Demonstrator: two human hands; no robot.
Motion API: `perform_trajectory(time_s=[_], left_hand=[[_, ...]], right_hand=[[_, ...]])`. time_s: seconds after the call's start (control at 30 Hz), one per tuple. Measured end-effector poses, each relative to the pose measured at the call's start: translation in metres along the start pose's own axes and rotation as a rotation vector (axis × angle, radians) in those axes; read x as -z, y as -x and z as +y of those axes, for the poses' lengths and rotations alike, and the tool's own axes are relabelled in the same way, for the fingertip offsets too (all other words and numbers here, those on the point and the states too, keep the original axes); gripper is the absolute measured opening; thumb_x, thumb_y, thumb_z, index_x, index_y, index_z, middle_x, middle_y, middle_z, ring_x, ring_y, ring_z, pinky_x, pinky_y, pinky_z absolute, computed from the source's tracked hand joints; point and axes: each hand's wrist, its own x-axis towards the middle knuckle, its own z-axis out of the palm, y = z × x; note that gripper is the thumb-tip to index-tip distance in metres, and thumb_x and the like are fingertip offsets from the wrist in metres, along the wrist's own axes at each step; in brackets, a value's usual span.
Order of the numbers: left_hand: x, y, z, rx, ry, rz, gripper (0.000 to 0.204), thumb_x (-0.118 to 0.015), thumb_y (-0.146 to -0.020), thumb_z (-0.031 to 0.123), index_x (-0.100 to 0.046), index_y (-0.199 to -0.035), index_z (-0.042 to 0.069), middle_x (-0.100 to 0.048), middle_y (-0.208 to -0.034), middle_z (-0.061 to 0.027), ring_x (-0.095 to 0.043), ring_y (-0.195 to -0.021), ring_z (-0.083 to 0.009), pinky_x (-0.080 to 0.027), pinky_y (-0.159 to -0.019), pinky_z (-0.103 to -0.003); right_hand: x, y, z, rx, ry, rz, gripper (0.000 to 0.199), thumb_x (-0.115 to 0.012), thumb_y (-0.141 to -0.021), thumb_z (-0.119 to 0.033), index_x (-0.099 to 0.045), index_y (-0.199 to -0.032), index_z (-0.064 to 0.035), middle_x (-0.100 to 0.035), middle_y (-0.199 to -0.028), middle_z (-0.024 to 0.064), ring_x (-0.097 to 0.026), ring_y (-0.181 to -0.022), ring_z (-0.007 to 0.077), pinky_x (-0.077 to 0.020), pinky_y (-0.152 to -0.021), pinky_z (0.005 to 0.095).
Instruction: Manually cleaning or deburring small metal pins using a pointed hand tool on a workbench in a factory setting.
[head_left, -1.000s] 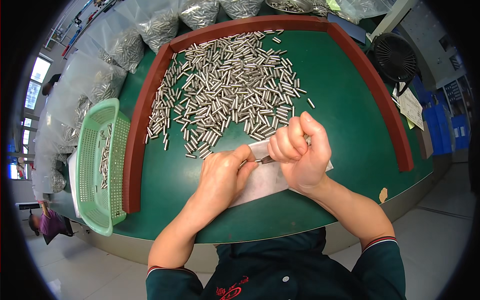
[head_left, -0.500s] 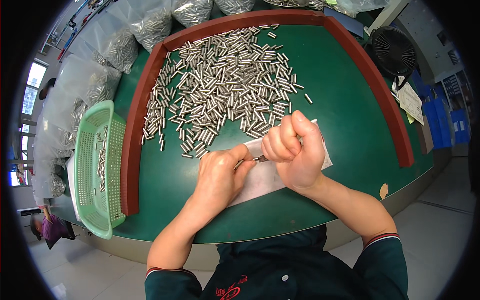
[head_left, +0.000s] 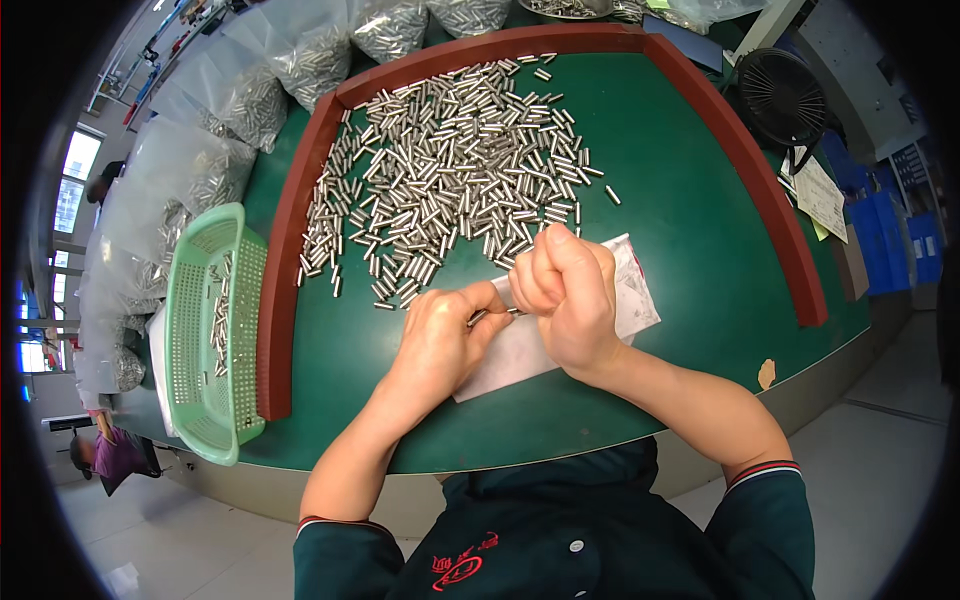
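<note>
My left hand [head_left: 437, 338] is closed, thumb and forefinger pinching a small metal pin [head_left: 478, 318]. Just to its right my right hand [head_left: 572, 300] makes a fist, thumb uppermost. What the fist holds is hidden; a short bit of metal shows in the narrow gap between the hands. Both hands are above a whitish sheet or flat bag [head_left: 510, 378] lying on the green tabletop. Beyond them spreads a large heap of loose, shiny cylindrical metal pins [head_left: 450, 150], its near edge close to my fingers.
A red-brown raised border [head_left: 290, 270] frames the work surface. Left of it stands a light green perforated basket [head_left: 180, 350] with some pins inside. Clear bags of pins [head_left: 305, 60] line the far left. A black fan [head_left: 782, 98] and papers [head_left: 818, 200] are at the right.
My right fist has shifted slightly left, closer to my left hand, narrowing the gap between them. The whole view has moved a little. The left hand keeps its pinch.
</note>
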Motion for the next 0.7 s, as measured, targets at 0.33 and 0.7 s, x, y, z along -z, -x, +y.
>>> perform_trajectory(time_s=[0.33,0.7], left_hand=[[0.017,-0.001,-0.015,0.279,1.421,-0.229,0.009,-0.056,-0.084,0.012,-0.052,-0.087,0.005,-0.055,-0.079,-0.0050,-0.037,-0.056,-0.0045,-0.031,-0.050,-0.018],[0.016,-0.005,-0.024,0.354,1.499,-0.142,0.019,-0.051,-0.086,0.013,-0.054,-0.099,0.000,-0.056,-0.079,-0.0037,-0.042,-0.061,-0.0057,-0.036,-0.057,-0.019]], right_hand=[[0.023,-0.011,-0.029,-0.116,-0.276,-0.044,0.042,-0.029,-0.089,-0.027,-0.024,-0.050,-0.0127,-0.022,-0.041,-0.0019,-0.015,-0.038,0.0089,-0.0167,-0.039,0.0254],[0.025,-0.010,-0.017,-0.254,-0.235,0.014,0.041,-0.032,-0.088,-0.026,-0.025,-0.051,-0.0127,-0.022,-0.040,-0.0017,-0.014,-0.038,0.0082,-0.0158,-0.039,0.0249]])
